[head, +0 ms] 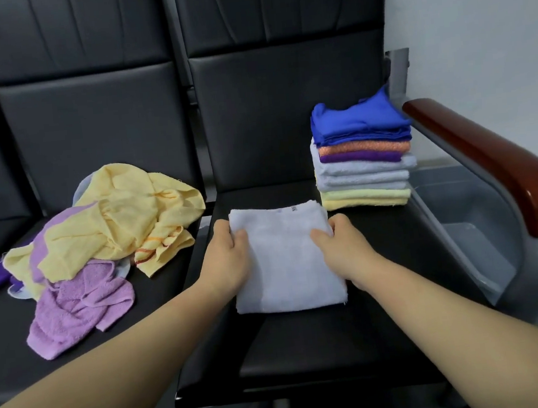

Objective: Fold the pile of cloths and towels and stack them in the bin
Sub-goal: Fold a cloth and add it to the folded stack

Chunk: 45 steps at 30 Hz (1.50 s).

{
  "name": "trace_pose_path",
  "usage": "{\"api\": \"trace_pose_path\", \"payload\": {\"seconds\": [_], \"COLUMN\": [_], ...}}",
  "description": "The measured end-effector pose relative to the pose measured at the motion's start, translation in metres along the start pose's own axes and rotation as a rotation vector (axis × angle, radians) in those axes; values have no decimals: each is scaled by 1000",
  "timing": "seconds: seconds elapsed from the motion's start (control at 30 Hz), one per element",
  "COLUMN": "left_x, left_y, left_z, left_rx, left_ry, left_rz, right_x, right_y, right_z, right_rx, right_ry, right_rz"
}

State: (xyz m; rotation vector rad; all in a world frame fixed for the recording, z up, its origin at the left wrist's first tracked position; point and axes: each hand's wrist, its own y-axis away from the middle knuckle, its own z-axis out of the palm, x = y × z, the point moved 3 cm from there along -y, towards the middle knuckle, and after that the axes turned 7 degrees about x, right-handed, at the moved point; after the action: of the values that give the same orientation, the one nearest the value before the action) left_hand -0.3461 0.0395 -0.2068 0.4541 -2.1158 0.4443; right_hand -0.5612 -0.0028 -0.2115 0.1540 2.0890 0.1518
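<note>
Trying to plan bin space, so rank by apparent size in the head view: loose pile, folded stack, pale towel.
1. The loose pile, largest.
2. The pale towel and folded stack look alike; the towel is nearer the camera, so unranked.

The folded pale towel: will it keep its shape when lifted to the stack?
Probably floppy: the towel is soft layered terry, so it may sag open unless the left hand and right hand, gripping its sides, lift together. Likely light for its size. Its fuzzy surface should grip the stack rather than slide.
</note>
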Motion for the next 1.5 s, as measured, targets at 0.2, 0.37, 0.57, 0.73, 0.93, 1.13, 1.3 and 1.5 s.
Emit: {"api": "trace_pose_path", "payload": {"seconds": [0.2, 0.37, 0.57, 0.73, 0.93, 1.13, 1.3, 1.5], "left_x": [71, 148, 217, 243, 223, 198, 207, 183], "left_y": [-28, -76, -146, -209, -243, -251, -230, -180], "left_z": [0, 25, 75, 132, 200, 214, 172, 87], "left_rx": [44, 5, -33, -70, -149, -106, -69, -89], "left_ry": [42, 82, 130, 76, -200, -212, -175, -256], "left_rz": [162, 228, 235, 115, 13, -44, 13, 82], "right_x": [-37, -72, -116, -130, -90, -82, -91, -117], "right_y": [-17, -61, -136, -216, -275, -277, -241, -155], "right_z": [-44, -104, -172, -200, -182, -181, -193, -156], "right_rx": [229, 353, 451, 466, 431, 455, 482, 444], "right_ry": [-83, -40, 49, 145, 351, 367, 386, 529], "right_rz": [-217, -242, -278, -230, -142, -183, -185, -338]}}
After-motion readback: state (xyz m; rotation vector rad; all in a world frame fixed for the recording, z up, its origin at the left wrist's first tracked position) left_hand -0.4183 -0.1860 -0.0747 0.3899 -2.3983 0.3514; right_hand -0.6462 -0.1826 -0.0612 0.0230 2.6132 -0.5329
